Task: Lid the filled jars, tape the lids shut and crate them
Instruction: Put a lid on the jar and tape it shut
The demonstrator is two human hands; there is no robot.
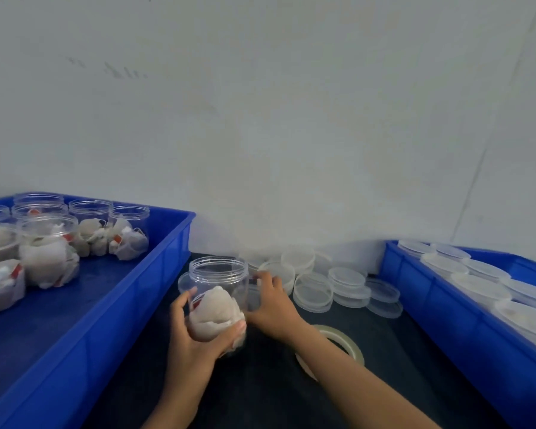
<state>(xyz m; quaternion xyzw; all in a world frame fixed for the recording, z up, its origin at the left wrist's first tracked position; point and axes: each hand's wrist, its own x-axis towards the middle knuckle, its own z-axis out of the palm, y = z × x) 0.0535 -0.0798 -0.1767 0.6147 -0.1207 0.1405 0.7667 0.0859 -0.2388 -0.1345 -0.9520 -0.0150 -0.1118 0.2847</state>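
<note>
A clear open jar [218, 275] filled with a white pouch stands on the dark table between two blue crates. My left hand [195, 331] is wrapped around its lower part. My right hand [271, 305] reaches past the jar's right side, fingertips on a clear lid [277, 270] in the loose pile behind; whether it grips the lid is unclear. A roll of clear tape [338, 342] lies flat on the table, partly under my right forearm.
The left blue crate [112, 320] holds several open filled jars [48, 252]. The right blue crate [446, 308] holds several lidded jars [477, 286]. Several loose lids [347, 284] lie by the grey wall.
</note>
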